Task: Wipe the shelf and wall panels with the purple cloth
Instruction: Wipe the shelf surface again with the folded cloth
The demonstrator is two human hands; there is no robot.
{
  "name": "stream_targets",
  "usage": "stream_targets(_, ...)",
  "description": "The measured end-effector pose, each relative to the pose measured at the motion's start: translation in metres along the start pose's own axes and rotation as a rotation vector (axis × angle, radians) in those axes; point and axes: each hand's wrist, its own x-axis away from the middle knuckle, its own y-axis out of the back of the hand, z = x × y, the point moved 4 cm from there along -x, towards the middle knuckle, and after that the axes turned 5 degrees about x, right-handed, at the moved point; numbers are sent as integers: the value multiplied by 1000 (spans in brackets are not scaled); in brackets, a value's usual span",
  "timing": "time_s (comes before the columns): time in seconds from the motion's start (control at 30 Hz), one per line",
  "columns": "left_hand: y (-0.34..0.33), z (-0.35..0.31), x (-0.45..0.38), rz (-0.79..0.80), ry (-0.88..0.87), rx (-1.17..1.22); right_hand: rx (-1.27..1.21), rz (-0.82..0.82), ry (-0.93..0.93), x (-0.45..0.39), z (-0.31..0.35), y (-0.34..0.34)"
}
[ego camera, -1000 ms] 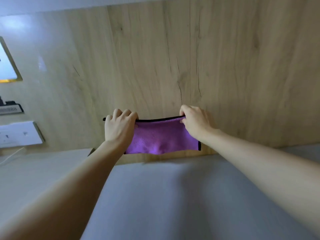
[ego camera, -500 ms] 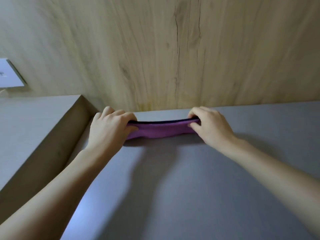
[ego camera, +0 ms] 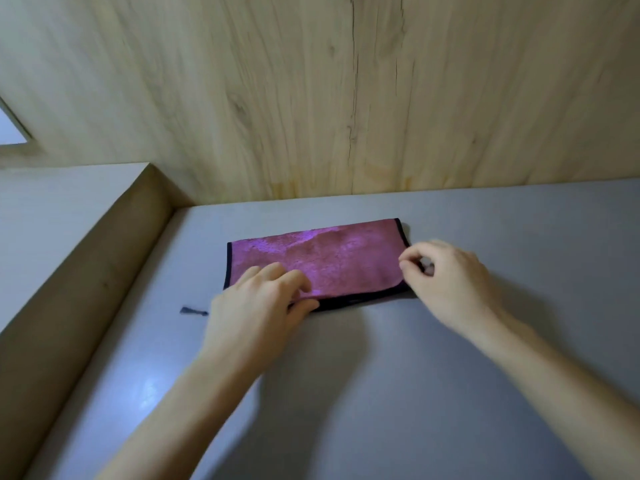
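**A:** where's the purple cloth (ego camera: 332,261) at?
**B:** folded flat on the grey shelf (ego camera: 485,341), wood wall panel (ego camera: 311,98) just behind it
**A:** hands?
**B:** left hand (ego camera: 252,317) pinches its near-left corner, fingers on top, thumb at the edge. right hand (ego camera: 450,285) is curled at its right edge, can't tell if it grips

Your purple cloth (ego camera: 318,261) reads pinkish-purple with a paler sheen across its middle, and it is bound in a black trim (ego camera: 360,300). Under it the shelf (ego camera: 381,375) is plain matte grey. Behind the cloth, the wall panel (ego camera: 311,98) shows pale wood grain with thin dark vertical streaks. Left of the cloth, a side ledge (ego camera: 104,265) is dull tan.
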Motion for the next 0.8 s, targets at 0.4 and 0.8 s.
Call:
stream_targets(0.4, -73, -126, -66, 112, -116, -68, -68, 243, -112, -129, -23, -30)
stream_targets(0.8, -76, -131, -74, 115, -13, 67, -235, 329, -80, -141, -31, -27)
